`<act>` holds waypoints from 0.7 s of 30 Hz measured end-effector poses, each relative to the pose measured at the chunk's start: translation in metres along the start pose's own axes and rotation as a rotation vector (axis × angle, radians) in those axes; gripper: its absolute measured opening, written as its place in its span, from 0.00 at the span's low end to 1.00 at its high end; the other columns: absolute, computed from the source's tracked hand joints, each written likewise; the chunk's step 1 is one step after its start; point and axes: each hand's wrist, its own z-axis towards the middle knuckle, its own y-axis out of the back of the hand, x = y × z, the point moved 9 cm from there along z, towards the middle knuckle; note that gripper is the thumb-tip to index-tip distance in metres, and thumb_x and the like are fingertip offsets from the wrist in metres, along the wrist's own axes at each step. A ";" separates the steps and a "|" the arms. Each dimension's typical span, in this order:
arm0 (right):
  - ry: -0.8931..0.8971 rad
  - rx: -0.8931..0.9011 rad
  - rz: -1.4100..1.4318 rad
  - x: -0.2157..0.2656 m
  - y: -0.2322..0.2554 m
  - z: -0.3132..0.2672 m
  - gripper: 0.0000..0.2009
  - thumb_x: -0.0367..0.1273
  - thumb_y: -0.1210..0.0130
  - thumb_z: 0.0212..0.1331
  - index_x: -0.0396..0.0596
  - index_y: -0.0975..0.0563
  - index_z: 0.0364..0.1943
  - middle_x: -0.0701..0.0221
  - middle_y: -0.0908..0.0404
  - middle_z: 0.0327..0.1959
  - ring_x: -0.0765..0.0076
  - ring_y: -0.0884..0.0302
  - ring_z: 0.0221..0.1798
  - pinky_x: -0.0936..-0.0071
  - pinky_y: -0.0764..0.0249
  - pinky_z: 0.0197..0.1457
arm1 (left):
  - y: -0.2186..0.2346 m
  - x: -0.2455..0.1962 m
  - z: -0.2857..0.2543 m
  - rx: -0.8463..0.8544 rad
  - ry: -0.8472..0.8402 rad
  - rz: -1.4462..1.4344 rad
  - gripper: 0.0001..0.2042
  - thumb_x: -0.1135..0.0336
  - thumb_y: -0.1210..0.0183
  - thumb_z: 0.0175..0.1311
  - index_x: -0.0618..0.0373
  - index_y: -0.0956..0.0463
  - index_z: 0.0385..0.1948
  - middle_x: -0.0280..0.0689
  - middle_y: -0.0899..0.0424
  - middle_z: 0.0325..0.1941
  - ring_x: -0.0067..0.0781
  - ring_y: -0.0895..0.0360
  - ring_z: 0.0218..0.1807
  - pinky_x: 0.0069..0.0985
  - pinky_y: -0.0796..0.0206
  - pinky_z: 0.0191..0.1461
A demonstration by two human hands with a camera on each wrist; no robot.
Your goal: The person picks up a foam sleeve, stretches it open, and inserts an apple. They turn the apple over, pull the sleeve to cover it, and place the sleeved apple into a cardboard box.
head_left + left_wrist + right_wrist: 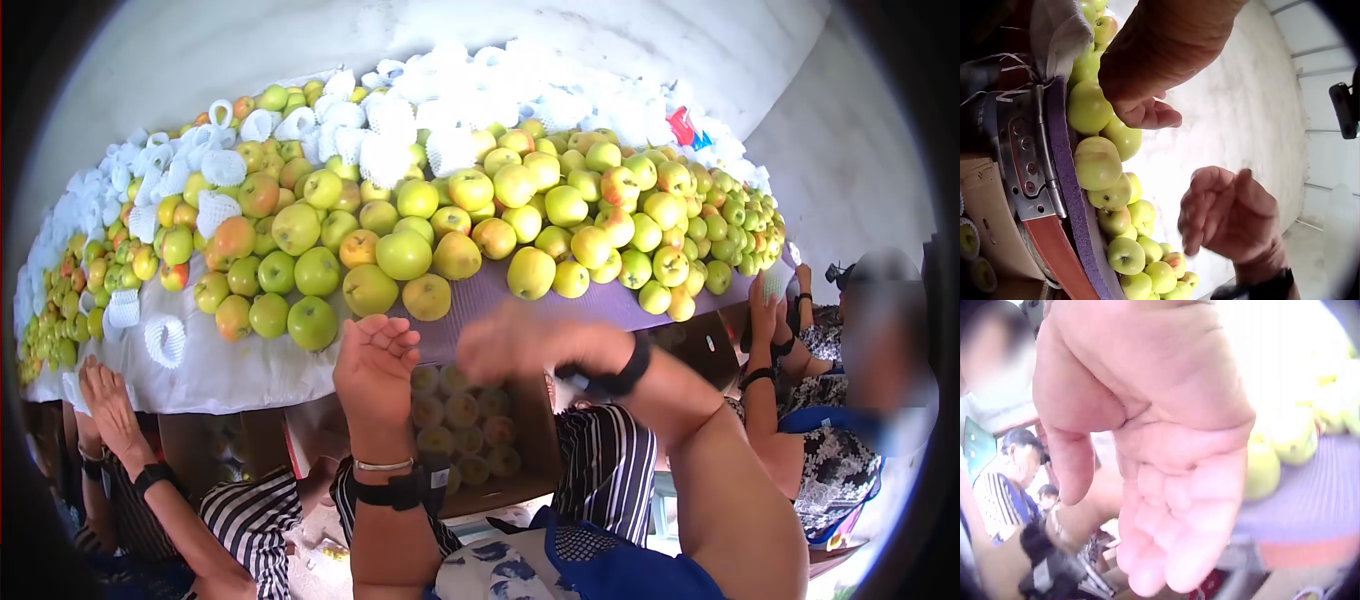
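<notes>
A large heap of yellow-green apples (405, 255), some blushed red, covers the table in front of me. My left hand (378, 365) is raised at the table's front edge, palm up and fingers loosely bent, with nothing in it. In the left wrist view the same hand (1138, 87) hangs beside the nearest apples (1090, 106). My right hand (535, 350), blurred in the head view, is held to the right of the left one. The right wrist view shows this hand (1172, 469) with its palm bare, fingers extended and thumb apart.
White foam net sleeves (450, 90) are piled behind the apples, and one (165, 341) lies on the cloth at left. Below the table edge stands a cardboard box (520, 440) of netted apples. Other people's hands (110, 405) are at left and right (765, 310).
</notes>
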 end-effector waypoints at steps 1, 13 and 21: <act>-0.009 -0.170 0.155 -0.015 0.033 0.004 0.07 0.32 0.45 0.55 0.44 0.23 0.35 0.72 0.22 0.26 0.72 0.24 0.30 0.75 0.27 0.33 | 0.001 0.002 0.000 -0.011 0.009 -0.016 0.18 0.52 0.57 0.67 0.58 0.27 0.34 0.41 0.20 0.33 0.35 0.24 0.35 0.27 0.32 0.36; -0.671 -0.588 -0.577 -0.108 0.182 0.106 0.25 0.54 0.52 0.51 0.65 0.26 0.52 0.59 0.35 0.60 0.51 0.47 0.65 0.52 0.47 0.64 | 0.006 -0.011 0.000 -0.038 -0.013 -0.071 0.17 0.53 0.57 0.67 0.58 0.26 0.33 0.41 0.20 0.33 0.36 0.24 0.34 0.28 0.32 0.36; -0.757 -0.819 -0.449 -0.102 0.201 0.082 0.20 0.40 0.52 0.54 0.44 0.25 0.48 0.64 0.25 0.50 0.58 0.30 0.54 0.61 0.36 0.57 | 0.000 -0.027 -0.006 -0.006 -0.075 0.025 0.15 0.55 0.58 0.68 0.57 0.27 0.34 0.40 0.20 0.34 0.35 0.23 0.35 0.26 0.33 0.36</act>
